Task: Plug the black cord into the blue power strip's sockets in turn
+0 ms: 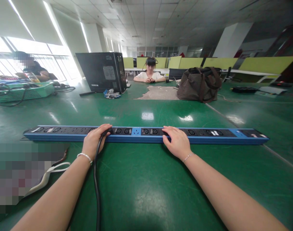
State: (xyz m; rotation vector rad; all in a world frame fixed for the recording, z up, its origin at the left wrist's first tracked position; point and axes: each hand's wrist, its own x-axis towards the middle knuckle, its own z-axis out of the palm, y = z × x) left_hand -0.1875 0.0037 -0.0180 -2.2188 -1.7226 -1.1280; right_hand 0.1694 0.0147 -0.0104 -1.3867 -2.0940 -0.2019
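Note:
A long blue and black power strip [151, 138] lies crosswise on the green tabletop, its row of sockets facing up. My left hand [95, 139] is closed around a black power plug [107, 132] at the sockets left of the middle. Its thick black cable [96, 179] hangs down toward me past the wrist. Whether the plug sits fully in a socket cannot be seen. Right of the middle, my right hand [177, 140] grips the strip, fingers over the top and thumb against the front side.
A black computer case [100, 72] stands at the back, gloves [112, 94] beside it. A brown bag [199, 85] sits back right, a green basket [36, 91] back left. One person [150, 75] sits opposite, another [33, 69] far left. A partly blurred bag [44, 179] lies near my left arm.

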